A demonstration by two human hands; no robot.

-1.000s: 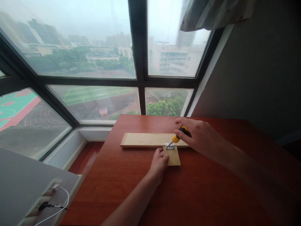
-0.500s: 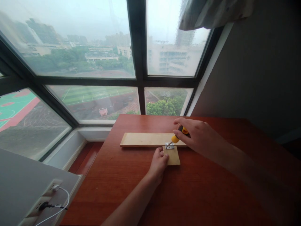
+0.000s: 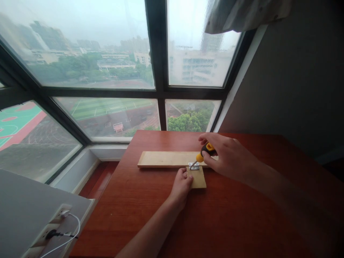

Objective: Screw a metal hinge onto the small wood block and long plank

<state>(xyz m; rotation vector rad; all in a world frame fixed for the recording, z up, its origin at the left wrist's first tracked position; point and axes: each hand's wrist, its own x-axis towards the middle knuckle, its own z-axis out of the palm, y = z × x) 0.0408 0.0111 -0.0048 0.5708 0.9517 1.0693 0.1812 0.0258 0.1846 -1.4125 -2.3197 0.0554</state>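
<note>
We see the small metal hinge (image 3: 194, 166) lying over the seam where the long board (image 3: 165, 158) meets the small board (image 3: 198, 181), near the middle of the bench (image 3: 134, 211). The screwdriver (image 3: 199, 158) leans over it, its tip at the left end of the near leaf; whether a screw head sits under that tip is too small for us to tell. Because the shaft slants, we judge that the tip could ride out and scratch the plate or skid towards the left thumb. The small board could also twist under turning force, since we see only the left hand (image 3: 182, 184) holding it, pinched at its left edge with the thumb on top. The right hand (image 3: 225, 152) is curled around the handle, and a wrist that drifts could tip the shaft further.

The hinge is bright, flat and pierced with holes; the handle is chunky, yellow and black. The long board is pale, smooth and straight-edged, its right end hidden by the right hand, while the small board is squarish and tan. Beneath, the bench shows reddish, faintly grained wood with a soft sheen. Beyond stand dark, straight window frames (image 3: 158, 53) and draped fabric (image 3: 242, 16).
</note>
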